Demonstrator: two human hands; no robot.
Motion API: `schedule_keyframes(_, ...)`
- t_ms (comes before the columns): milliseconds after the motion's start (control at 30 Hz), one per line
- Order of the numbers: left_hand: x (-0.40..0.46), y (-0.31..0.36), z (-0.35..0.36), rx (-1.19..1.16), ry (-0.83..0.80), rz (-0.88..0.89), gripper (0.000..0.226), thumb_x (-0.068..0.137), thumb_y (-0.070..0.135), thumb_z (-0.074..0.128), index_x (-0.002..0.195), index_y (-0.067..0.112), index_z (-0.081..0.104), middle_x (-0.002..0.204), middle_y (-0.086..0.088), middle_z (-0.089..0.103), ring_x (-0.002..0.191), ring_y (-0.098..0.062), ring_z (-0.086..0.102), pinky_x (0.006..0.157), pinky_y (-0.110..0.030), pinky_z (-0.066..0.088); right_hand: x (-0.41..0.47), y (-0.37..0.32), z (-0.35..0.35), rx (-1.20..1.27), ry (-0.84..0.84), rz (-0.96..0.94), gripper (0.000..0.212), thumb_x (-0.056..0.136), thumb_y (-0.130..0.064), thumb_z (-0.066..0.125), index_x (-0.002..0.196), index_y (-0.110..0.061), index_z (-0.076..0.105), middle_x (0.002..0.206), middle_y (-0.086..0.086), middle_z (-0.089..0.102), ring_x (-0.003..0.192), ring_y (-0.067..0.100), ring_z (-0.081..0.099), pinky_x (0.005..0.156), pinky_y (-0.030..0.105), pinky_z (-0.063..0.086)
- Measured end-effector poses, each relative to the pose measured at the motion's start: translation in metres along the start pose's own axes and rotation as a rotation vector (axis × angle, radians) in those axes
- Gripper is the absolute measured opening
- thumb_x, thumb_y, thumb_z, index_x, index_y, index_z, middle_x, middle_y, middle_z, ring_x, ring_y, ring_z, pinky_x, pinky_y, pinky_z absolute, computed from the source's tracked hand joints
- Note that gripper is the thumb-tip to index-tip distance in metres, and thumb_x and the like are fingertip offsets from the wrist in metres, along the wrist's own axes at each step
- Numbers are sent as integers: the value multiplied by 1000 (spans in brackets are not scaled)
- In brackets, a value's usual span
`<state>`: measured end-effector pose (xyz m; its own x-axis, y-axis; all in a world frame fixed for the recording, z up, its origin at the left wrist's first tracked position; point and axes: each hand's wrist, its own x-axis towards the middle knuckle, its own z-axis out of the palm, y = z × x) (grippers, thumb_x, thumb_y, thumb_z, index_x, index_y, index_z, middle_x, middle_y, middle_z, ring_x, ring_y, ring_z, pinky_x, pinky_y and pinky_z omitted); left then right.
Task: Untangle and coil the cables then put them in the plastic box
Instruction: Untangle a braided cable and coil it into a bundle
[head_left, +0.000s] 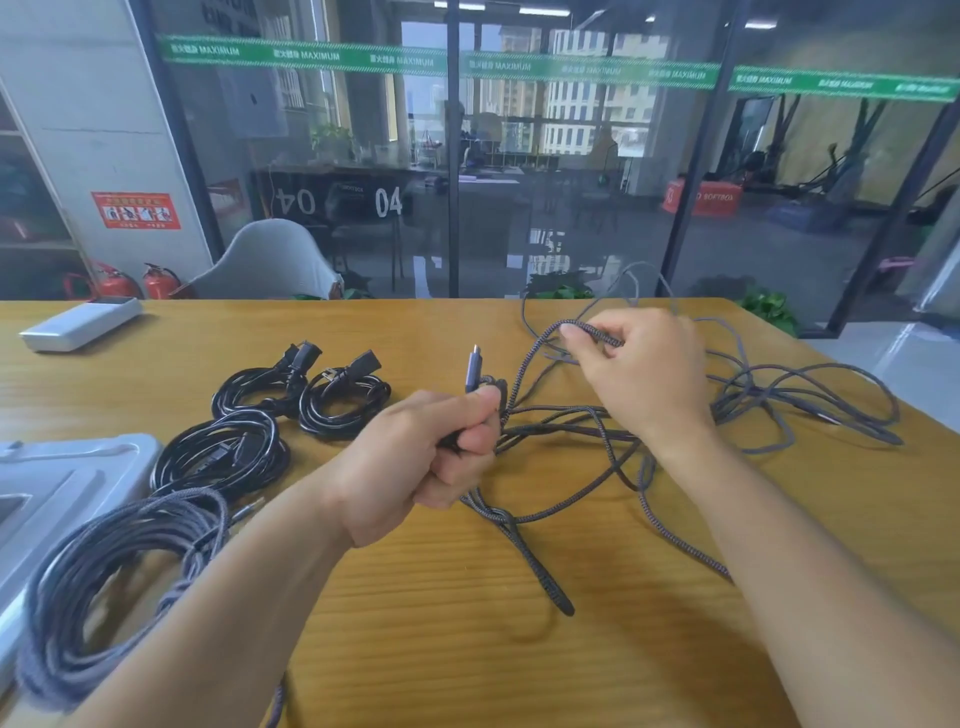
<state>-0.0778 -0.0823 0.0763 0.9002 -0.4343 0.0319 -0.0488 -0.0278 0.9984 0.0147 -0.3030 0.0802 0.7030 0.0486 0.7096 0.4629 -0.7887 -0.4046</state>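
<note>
The left hand (441, 457) makes a closed grip around several turns of the grey braided cable (582, 431); its fingers are curled tight, and the metal connector (474, 369) of the cable stands up above the thumb. The right hand (639, 374) is raised a little farther back and pinches one loop of the same cable between thumb and fingertips. From both hands the cable falls in loose, crossing loops over the right part of the wooden tabletop (426, 613), and one strand end lies toward the near edge. To the left of the hands, three coiled black power cords (291, 410) lie close together. Nearer, at the left edge, a big coil of grey braided cable (119, 577) rests partly on the plastic box (78, 467). A white flat device (80, 323) lies at the far left corner.
</note>
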Motion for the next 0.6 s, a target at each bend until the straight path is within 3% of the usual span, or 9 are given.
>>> schedule_keyframes(100, 3, -5, 7, 137, -7, -1, 41, 101, 45, 44, 69, 20, 36, 62, 0, 21, 55, -18, 16, 46, -20, 21, -6, -13, 0, 83, 39, 9, 48, 96, -36, 70, 55, -20, 51, 46, -7, 45, 50, 14, 49, 45, 22, 29)
schedule_keyframes(200, 7, -9, 15, 230, 27, -18, 48, 112, 41, 40, 70, 17, 35, 65, -4, 20, 56, -18, 17, 48, -20, 22, -14, -27, 0, 274, -4, 27, 30, 100, -32, 66, 73, -17, 66, 57, -5, 59, 56, 14, 58, 53, 31, 43)
schedule_keyframes(300, 9, -12, 18, 232, 97, -10, 47, 112, 36, 37, 71, 15, 36, 69, -10, 17, 57, -18, 17, 48, -20, 22, -25, -41, -1, 467, -99, 7, 26, 105, -24, 52, 87, -15, 67, 56, -3, 50, 51, 14, 44, 51, 34, 35)
schedule_keyframes(367, 11, -14, 18, 208, 144, -1, 49, 112, 37, 37, 74, 6, 35, 72, -12, 15, 59, -19, 15, 48, -23, 20, -32, -47, 0, 479, -127, -59, 28, 106, -19, 44, 101, -17, 72, 63, 2, 52, 53, 13, 44, 53, 33, 34)
schedule_keyframes(467, 10, -13, 22, 130, 229, 39, 54, 110, 51, 31, 79, 7, 40, 73, -8, 17, 58, -18, 15, 52, -28, 15, -42, -57, 4, 467, -144, -146, 31, 108, -14, 47, 121, -12, 74, 96, -6, 57, 72, 5, 59, 65, 18, 43)
schedule_keyframes(600, 7, -8, 29, 87, 371, 119, 66, 101, 73, 18, 67, 18, 34, 67, -5, 20, 57, -19, 15, 56, -34, 13, -54, -70, 6, 541, -206, -207, 30, 108, -13, 54, 135, -13, 69, 102, -4, 59, 81, 13, 71, 75, 31, 57)
